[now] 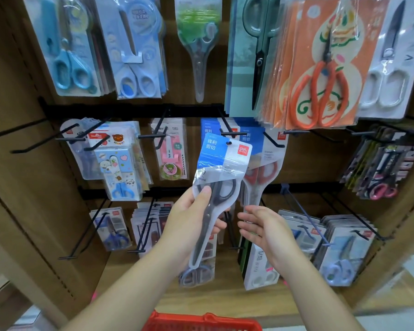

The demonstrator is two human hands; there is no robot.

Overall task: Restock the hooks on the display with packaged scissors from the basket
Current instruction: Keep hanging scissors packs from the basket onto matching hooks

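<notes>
Display (304,161) behind; basket (201,323) cropped; left hand (189,220) grips scissors pack (221,168).

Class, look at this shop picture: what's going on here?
A person is restocking a display of hooks hung with packaged scissors. The left hand grips a pack of grey-handled scissors, raised in front of the middle row and not yet on a hook. The right hand is open beside it, holding nothing. A red basket shows at the bottom edge.
</notes>
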